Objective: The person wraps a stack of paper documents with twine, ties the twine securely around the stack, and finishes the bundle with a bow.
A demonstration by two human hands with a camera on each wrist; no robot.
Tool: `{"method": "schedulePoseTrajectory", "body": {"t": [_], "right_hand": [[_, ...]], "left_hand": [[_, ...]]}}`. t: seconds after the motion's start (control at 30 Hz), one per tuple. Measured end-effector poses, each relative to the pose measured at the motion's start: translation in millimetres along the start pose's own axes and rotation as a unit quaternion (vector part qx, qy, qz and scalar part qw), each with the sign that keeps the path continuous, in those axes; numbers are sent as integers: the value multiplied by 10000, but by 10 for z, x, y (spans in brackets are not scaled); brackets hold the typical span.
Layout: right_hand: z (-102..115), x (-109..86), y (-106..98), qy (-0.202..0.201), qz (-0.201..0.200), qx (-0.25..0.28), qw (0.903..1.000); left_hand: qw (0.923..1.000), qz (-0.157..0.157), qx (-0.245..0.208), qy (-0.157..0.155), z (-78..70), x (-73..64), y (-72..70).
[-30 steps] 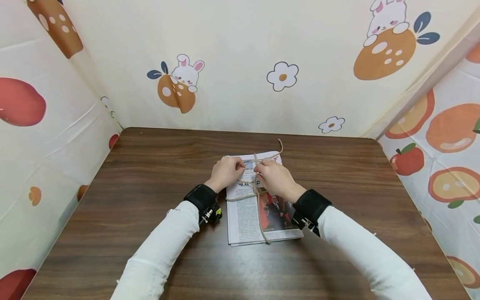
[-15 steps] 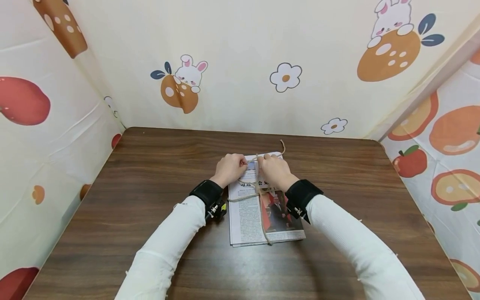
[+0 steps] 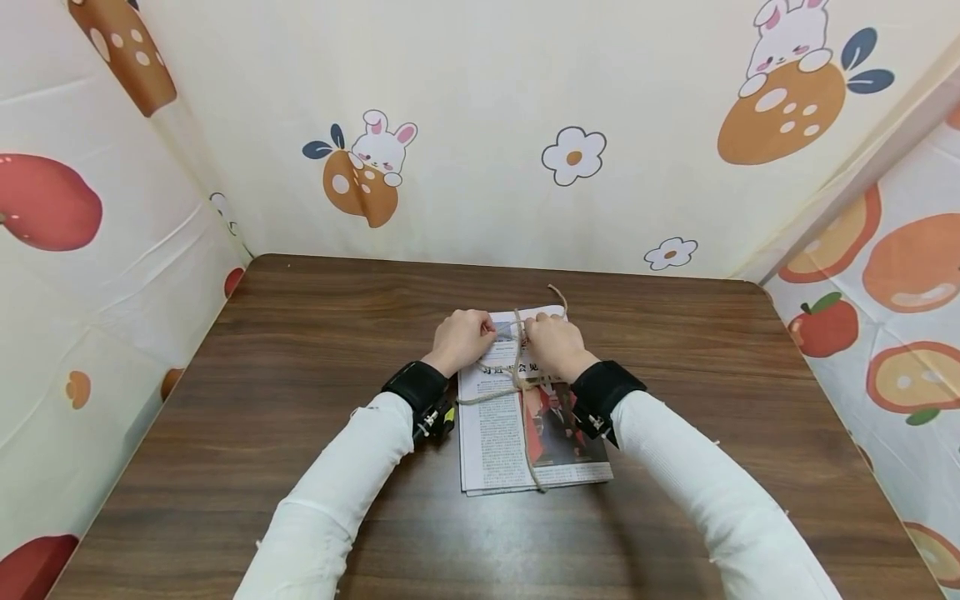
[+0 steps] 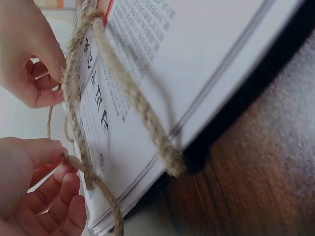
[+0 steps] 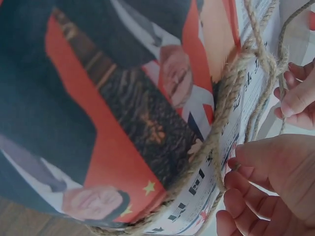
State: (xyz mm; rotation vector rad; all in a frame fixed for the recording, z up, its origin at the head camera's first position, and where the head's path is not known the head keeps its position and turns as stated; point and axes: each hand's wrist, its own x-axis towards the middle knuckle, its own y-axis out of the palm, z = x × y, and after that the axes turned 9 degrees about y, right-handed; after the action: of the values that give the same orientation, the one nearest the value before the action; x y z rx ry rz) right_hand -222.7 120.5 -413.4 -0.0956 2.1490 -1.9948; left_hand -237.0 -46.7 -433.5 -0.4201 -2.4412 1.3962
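A stack of folded newspapers lies on the table, bound crosswise with brown jute twine. At its upper left edge, my left hand pinches a strand of the twine between thumb and forefinger, its other fingers loosely curled in the left wrist view. Over the upper right part of the stack, my right hand pinches another strand; its thumb and fingertip meet on the strand in the right wrist view. Between the hands, twine crosses the newspaper's top side. A loose end curls past the far edge.
The brown wooden table runs back to a pale wall covering printed with rabbits and flowers. Fruit-patterned sheets hang on both sides. Black camera straps circle both wrists.
My right hand has moved slightly away from me across the stack, drawing its strand. The loose twine end past the far edge has tipped left. My left hand keeps nearly the same place.
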Motion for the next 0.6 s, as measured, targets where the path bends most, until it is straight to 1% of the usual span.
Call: {"method": "schedulePoseTrajectory", "body": {"t": [0.17, 0.37, 0.5, 0.6], "right_hand": [[-34, -36, 14, -228, -260, 354, 9988], [-47, -99, -5, -602, -623, 720, 9936], [-61, -136, -9, -780, -816, 935, 9892], [-70, -160, -15, -908, -967, 1220, 9836]], "left_hand": [[9999, 94, 21, 46, 12, -14, 1], [9997, 161, -59, 155, 10, -39, -8], [9994, 153, 6, 303, 38, -66, -35], [9991, 115, 107, 400, 82, -112, -69]]}}
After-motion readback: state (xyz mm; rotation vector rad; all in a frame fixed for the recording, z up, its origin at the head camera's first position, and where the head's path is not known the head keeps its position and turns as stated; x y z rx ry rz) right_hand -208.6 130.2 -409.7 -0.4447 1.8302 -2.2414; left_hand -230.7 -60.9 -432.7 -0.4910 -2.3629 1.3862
